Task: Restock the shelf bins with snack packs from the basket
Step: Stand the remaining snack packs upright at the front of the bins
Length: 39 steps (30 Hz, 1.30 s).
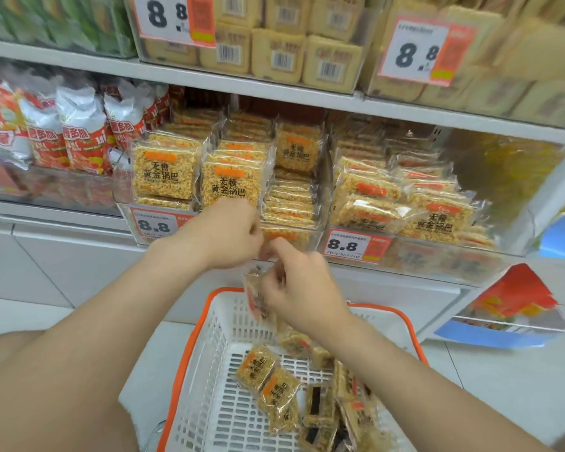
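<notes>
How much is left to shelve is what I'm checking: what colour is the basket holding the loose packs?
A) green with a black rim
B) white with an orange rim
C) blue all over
B: the basket has white lattice walls and an orange rim, with snack packs lying in it.

A shop: beyond the right hand point(300, 288) gripping a snack pack point(256, 298) run snack-filled shelves point(242, 84) with 8.8 price tags point(356, 244), a shopping basket point(209, 370) beneath it
</notes>
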Each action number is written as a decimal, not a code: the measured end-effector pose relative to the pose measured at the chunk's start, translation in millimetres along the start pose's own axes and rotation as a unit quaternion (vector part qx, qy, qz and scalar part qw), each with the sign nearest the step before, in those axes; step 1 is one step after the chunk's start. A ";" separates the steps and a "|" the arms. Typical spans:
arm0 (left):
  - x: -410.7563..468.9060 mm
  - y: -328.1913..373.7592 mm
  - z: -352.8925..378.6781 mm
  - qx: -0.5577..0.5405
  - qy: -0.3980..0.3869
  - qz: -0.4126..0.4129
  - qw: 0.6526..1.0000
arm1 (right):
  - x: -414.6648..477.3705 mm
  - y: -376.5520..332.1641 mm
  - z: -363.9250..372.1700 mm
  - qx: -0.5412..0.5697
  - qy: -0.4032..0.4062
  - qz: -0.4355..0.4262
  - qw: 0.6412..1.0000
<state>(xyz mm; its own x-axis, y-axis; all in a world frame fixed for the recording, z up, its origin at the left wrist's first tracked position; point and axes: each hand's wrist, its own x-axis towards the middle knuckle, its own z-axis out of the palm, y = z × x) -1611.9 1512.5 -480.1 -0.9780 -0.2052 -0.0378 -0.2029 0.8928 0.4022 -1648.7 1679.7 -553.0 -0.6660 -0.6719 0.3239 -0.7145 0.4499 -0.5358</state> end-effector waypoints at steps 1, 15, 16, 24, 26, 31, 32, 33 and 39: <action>-2.1 3.8 -4.8 -0.043 0.050 -0.002 0.998 | 5.1 -4.0 -14.6 -0.006 0.034 -0.022 0.999; -6.2 62.1 -2.7 -0.566 0.113 -0.117 0.808 | 19.0 -15.1 -106.2 0.172 0.266 0.125 0.940; -4.3 62.1 0.5 -0.568 0.108 -0.113 0.808 | 16.9 -15.6 -108.3 0.171 0.249 0.136 0.944; 2.9 82.1 12.0 -0.349 0.227 0.037 0.908 | 6.3 -9.4 -139.5 -0.089 0.231 -0.008 0.969; 2.9 99.3 15.8 -0.323 0.262 0.094 0.905 | 7.0 -4.7 -153.4 -0.238 0.189 -0.041 0.952; 5.4 134.6 31.9 -0.334 0.313 0.139 0.878 | 4.5 8.0 -185.4 -0.181 0.148 0.041 0.971; 5.0 141.6 35.4 -0.322 0.325 0.143 0.878 | 3.7 13.8 -192.3 -0.152 0.187 0.075 0.968; 6.2 147.4 39.4 -0.292 0.340 0.156 0.880 | 3.3 21.8 -200.4 -0.135 0.224 0.111 0.959; 21.5 174.5 74.4 0.015 0.265 0.264 0.927 | -3.6 81.5 -242.3 -0.227 0.296 0.242 0.896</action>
<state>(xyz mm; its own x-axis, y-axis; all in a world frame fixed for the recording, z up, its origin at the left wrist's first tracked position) -1672.0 1693.8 -478.8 -0.7816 0.1018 0.6154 0.2882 0.9339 0.2116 -1756.4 1861.3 -409.0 -0.8229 0.0353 0.5671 -0.2354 0.8872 -0.3969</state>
